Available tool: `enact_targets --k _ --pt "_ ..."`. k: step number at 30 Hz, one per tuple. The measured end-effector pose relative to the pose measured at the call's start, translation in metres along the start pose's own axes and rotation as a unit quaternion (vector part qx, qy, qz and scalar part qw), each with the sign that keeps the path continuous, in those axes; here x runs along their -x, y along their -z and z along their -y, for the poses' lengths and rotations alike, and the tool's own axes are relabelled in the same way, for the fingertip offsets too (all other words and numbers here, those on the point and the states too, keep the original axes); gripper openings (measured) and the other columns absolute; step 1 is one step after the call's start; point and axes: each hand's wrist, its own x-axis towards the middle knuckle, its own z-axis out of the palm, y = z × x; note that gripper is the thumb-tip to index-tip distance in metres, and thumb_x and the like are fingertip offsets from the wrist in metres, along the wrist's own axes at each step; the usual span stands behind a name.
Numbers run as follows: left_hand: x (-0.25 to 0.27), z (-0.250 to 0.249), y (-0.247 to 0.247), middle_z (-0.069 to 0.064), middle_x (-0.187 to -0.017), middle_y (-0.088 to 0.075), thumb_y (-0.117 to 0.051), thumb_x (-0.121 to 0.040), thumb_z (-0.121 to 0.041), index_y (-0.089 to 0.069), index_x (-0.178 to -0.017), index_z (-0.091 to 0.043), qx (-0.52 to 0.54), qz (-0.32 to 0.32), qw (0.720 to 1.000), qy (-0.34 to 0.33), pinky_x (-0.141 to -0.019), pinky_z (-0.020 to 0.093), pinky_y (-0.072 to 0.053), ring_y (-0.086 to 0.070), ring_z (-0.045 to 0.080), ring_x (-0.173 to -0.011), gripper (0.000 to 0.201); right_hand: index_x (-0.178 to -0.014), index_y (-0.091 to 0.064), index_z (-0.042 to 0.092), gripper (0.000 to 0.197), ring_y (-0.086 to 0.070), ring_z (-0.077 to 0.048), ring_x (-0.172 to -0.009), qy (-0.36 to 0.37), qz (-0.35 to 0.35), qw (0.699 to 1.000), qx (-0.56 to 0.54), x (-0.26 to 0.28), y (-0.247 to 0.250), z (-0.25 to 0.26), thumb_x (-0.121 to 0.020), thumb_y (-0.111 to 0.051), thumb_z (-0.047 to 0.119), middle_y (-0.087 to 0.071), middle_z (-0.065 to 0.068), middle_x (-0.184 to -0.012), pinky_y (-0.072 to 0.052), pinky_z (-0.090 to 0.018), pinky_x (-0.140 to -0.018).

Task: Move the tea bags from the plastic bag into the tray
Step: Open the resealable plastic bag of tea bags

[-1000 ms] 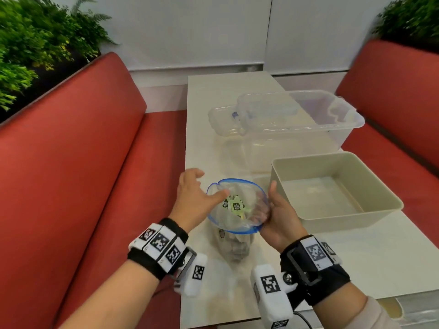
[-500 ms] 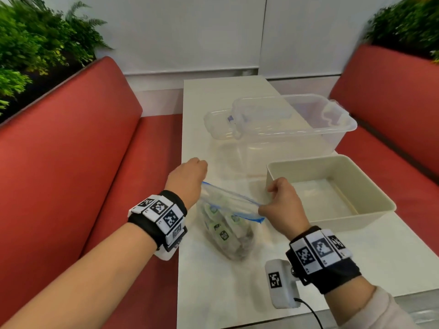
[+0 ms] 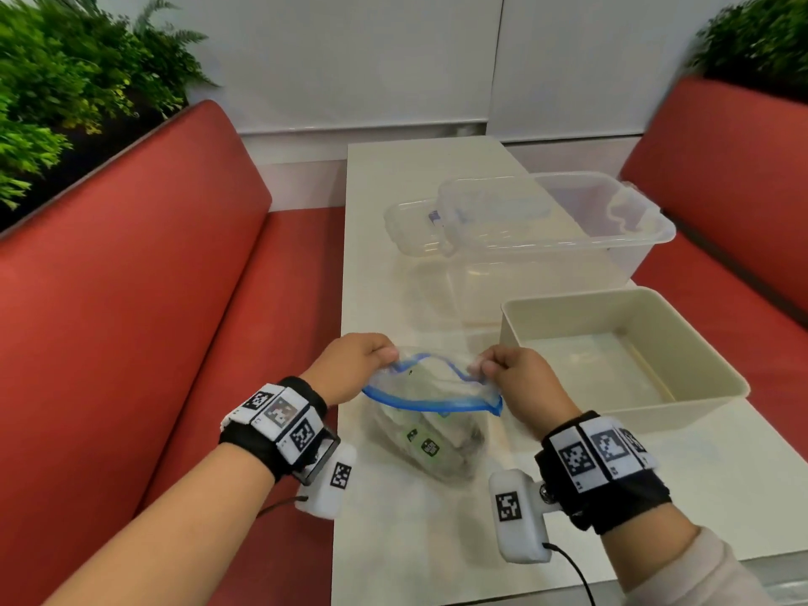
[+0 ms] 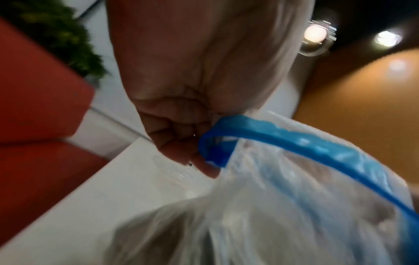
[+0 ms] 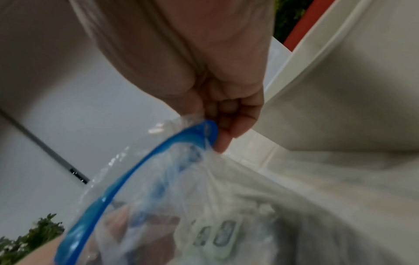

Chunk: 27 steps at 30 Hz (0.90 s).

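A clear plastic bag with a blue zip rim stands on the white table, its mouth pulled open. Inside lie several green-labelled tea bags. My left hand pinches the rim's left end, as the left wrist view shows at the blue rim. My right hand pinches the right end, with the blue rim and the tea bags seen close up. The beige tray sits just right of the bag and holds nothing.
Behind the bag and tray stand a large clear tub and a smaller clear container. Red bench seats flank the table on both sides, with plants behind them. The table's near edge is close to me.
Both hands shifted along the rim: from cupping the round open mouth, to stretching it flat, to now pinching its two ends with the mouth gaping upward again.
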Motion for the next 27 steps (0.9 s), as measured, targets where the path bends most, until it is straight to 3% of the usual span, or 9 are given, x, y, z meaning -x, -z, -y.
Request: enact_targets --k 2,5,7,9,12,16,19,22,27 --pt "0.004 0.003 -0.007 -0.003 -0.076 -0.059 -0.045 -0.097 -0.014 -0.062 -0.081 -0.019 0.181 0.011 0.983 0.015 -0.060 0.016 -0.040 -0.051 0.010 -0.069 0.024 -0.068 -0.057 0.013 0.030 -0.048 -0.015 -0.060 -0.027 0.001 0.996 -0.083 0.001 -0.002 -0.004 -0.092 -0.047 -0.002 -0.054 -0.002 -0.063 -0.039 -0.019 -0.057" --pt "0.012 0.006 -0.021 0.000 -0.084 -0.068 -0.053 -0.090 -0.015 -0.060 -0.105 -0.019 0.485 0.031 0.872 0.055 -0.065 0.019 -0.052 -0.064 0.009 -0.072 0.017 -0.069 -0.051 0.012 0.029 -0.039 -0.014 -0.054 -0.093 0.004 0.978 -0.188 0.002 -0.004 -0.013 -0.091 -0.044 -0.006 -0.045 -0.003 -0.063 -0.033 -0.019 -0.045" --pt "0.015 0.013 -0.030 -0.001 -0.084 -0.070 -0.076 -0.068 -0.022 -0.060 -0.111 -0.021 0.606 0.044 0.793 0.051 -0.070 0.022 -0.055 -0.068 0.010 -0.075 0.046 -0.070 -0.051 0.013 0.028 -0.040 -0.015 -0.056 -0.115 -0.007 0.974 -0.195 0.001 -0.006 -0.018 -0.091 -0.044 -0.005 -0.046 -0.003 -0.066 -0.032 -0.020 -0.045" --pt "0.017 0.020 -0.041 -0.001 -0.090 -0.070 -0.093 -0.044 -0.026 -0.061 -0.113 -0.024 0.651 0.054 0.756 0.048 -0.075 0.025 -0.055 -0.068 0.011 -0.081 0.076 -0.073 -0.051 0.014 0.023 -0.044 -0.016 -0.059 -0.102 -0.039 0.985 -0.132 0.000 -0.009 -0.020 -0.090 -0.046 0.001 -0.049 -0.002 -0.068 -0.036 -0.022 -0.050" --pt "0.024 0.027 -0.055 0.001 -0.102 -0.069 -0.096 -0.037 -0.022 -0.058 -0.117 -0.023 0.679 0.053 0.730 0.055 -0.078 0.026 -0.056 -0.068 0.013 -0.090 0.089 -0.083 -0.053 0.012 0.011 -0.053 -0.021 -0.080 -0.053 -0.134 0.988 -0.053 0.002 -0.012 -0.020 -0.091 -0.054 0.019 -0.054 -0.002 -0.082 -0.042 -0.031 -0.072" --pt "0.037 0.027 -0.067 0.003 -0.106 -0.069 -0.095 -0.035 -0.010 -0.054 -0.119 -0.019 0.719 0.036 0.691 0.064 -0.069 0.028 -0.058 -0.069 0.015 -0.092 0.093 -0.101 -0.051 0.008 0.037 -0.043 -0.020 -0.100 -0.005 -0.228 0.974 0.001 0.012 -0.017 -0.010 -0.084 -0.063 0.039 -0.045 -0.001 -0.102 -0.038 -0.034 -0.090" --pt "0.047 0.023 -0.074 0.003 -0.104 -0.068 -0.091 -0.043 -0.004 -0.051 -0.122 -0.020 0.724 0.026 0.686 0.071 -0.062 0.026 -0.057 -0.069 0.016 -0.086 0.090 -0.088 -0.046 0.014 0.043 -0.038 -0.018 -0.092 0.026 -0.233 0.971 0.052 0.026 -0.024 0.006 -0.074 -0.070 0.047 -0.042 0.001 -0.093 -0.034 -0.030 -0.085" --pt "0.059 0.012 -0.080 0.009 -0.103 -0.067 -0.058 -0.072 0.010 -0.044 -0.130 -0.013 0.719 0.027 0.690 0.073 -0.059 0.027 -0.057 -0.070 0.019 -0.082 0.065 -0.071 -0.039 0.020 0.044 -0.045 -0.020 -0.080 0.040 -0.196 0.977 0.076 0.034 -0.034 0.013 -0.065 -0.070 0.051 -0.042 0.004 -0.078 -0.039 -0.032 -0.075" --pt "0.073 0.005 -0.099 0.014 -0.102 -0.069 -0.055 -0.070 0.012 -0.045 -0.126 -0.008 0.705 0.014 0.705 0.068 -0.065 0.027 -0.058 -0.070 0.021 -0.083 0.061 -0.076 -0.040 0.019 0.026 -0.046 -0.017 -0.069 0.043 -0.137 0.983 0.119 0.037 -0.037 0.006 -0.070 -0.065 0.016 -0.045 0.007 -0.073 -0.030 -0.020 -0.054"
